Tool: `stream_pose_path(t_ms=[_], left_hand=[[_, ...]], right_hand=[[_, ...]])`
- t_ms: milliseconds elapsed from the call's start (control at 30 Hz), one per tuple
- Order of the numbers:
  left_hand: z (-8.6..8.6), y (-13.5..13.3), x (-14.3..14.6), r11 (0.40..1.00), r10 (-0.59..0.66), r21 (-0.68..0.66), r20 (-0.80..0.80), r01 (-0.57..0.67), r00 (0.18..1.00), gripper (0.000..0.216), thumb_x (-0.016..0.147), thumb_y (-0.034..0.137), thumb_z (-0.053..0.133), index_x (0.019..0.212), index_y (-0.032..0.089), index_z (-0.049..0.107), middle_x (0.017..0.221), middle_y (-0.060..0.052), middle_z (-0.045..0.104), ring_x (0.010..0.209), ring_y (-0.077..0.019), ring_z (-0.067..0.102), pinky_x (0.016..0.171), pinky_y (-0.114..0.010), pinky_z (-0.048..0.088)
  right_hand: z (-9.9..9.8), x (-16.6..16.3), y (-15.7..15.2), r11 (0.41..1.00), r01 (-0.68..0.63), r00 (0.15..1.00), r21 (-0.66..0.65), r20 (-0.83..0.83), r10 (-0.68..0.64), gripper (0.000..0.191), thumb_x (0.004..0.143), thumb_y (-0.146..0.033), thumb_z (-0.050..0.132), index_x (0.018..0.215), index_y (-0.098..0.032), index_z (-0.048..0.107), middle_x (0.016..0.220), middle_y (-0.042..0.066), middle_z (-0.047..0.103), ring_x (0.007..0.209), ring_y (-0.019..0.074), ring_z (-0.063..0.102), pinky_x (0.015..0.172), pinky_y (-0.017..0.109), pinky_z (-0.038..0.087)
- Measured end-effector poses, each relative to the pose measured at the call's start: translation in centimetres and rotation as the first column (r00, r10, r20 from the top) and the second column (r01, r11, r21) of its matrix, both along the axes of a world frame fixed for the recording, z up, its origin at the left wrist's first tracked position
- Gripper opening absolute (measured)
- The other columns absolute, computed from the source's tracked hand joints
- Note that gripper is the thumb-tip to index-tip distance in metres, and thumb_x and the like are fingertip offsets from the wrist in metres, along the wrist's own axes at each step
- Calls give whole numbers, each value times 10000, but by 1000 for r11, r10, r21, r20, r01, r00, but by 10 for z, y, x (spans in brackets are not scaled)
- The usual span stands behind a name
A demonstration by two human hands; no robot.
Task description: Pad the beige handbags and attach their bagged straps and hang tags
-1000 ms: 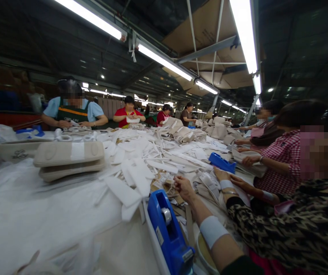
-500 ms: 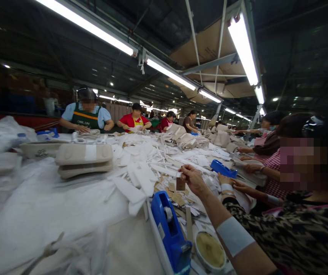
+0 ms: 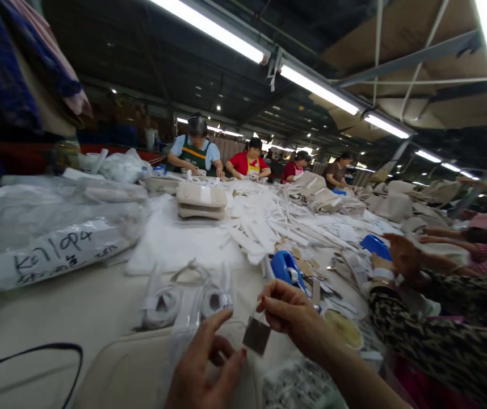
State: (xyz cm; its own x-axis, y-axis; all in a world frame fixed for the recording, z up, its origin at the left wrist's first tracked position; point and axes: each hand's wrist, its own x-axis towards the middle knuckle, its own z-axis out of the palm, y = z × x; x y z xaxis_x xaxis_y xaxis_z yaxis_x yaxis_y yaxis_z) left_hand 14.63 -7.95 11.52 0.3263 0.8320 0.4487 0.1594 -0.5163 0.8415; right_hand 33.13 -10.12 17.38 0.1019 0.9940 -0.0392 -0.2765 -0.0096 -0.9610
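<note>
My right hand [image 3: 292, 312] is closed in a pinch on the thin string of a small brown square hang tag [image 3: 257, 335], which dangles below the fingertips. Just left of the tag is my left hand [image 3: 209, 363], thumb and index finger apart and nothing between them. Both hands are above a beige handbag [image 3: 128, 369] at the near edge, partly hidden by the left hand. Clear plastic and pale wrapping [image 3: 162, 304] cover the bag's strap and fittings.
A blue tape dispenser [image 3: 285, 266] stands beyond my right hand, near a round tub [image 3: 343, 328]. White strips [image 3: 260, 227] litter the table. Left lies a marked plastic-wrapped bundle [image 3: 56, 244]; another beige bag [image 3: 201, 196] sits farther back. A co-worker's patterned sleeve [image 3: 431, 341] is close on the right.
The view has swung left and down. My right hand has drawn back from the paper pile with the tag, over the near handbag. My left hand has come into view beside it.
</note>
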Motion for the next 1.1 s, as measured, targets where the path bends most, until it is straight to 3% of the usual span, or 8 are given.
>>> stream_pose_path(t_ms=[67,133,233,633,767,900,967,1100], left_hand=[[8,-2,4,929,-103,-343,134,143,986,361,827,429,547,1090,183,566,596,34,588,516,-108,544,520,-211,437],[11,-1,4,810,-146,-519,275,274,950,337,768,455,599,910,150,614,608,18,584,478,-93,506,475,-201,403],[8,3,-5,753,-167,-551,369,359,915,326,715,459,652,725,138,600,566,28,534,436,-73,462,434,-187,372],[17,-2,-25,766,-42,-591,347,253,937,253,668,401,597,631,161,528,498,57,487,341,-46,361,356,-171,280],[11,-1,-28,898,-156,-385,173,212,973,186,787,344,521,722,179,575,527,45,529,468,-90,504,479,-182,410],[4,3,-35,988,-157,-6,-94,157,983,198,879,233,424,762,199,580,615,35,597,562,-96,581,551,-176,428],[4,7,-38,960,-80,251,-185,125,980,201,886,192,416,758,201,572,657,26,619,588,-104,596,552,-183,429],[8,15,-38,780,90,621,-237,80,967,173,894,173,415,857,207,580,649,22,624,548,-130,578,524,-221,425]], right_hand=[[-7,-19,-4,998,-56,998,-24,-6,56,322,658,-353,778,729,-142,546,653,-4,637,419,20,407,422,174,226],[-12,-32,-6,995,-90,996,-34,13,90,318,667,-361,770,729,-139,551,648,-3,632,424,23,410,421,177,229],[-16,-43,-7,993,-103,994,-49,44,105,334,653,-375,775,726,-137,553,650,-3,628,435,28,415,422,179,237],[-25,-55,-18,970,-237,964,-47,112,241,346,718,-417,718,751,-139,515,726,19,650,413,23,450,396,162,248],[-33,-60,-21,949,-310,944,-54,104,314,335,789,-456,640,862,-142,549,690,7,642,374,31,457,363,158,251],[-41,-65,-18,938,-335,933,-93,106,344,359,725,-462,693,768,-108,652,629,-4,589,401,23,417,384,165,253],[-44,-65,-16,950,-288,952,-119,75,298,335,663,-437,743,686,-110,671,545,-29,537,403,21,370,394,170,232],[-44,-63,-7,978,-175,983,-114,26,179,308,502,-375,829,628,-133,686,492,-45,517,459,45,396,473,182,289]])
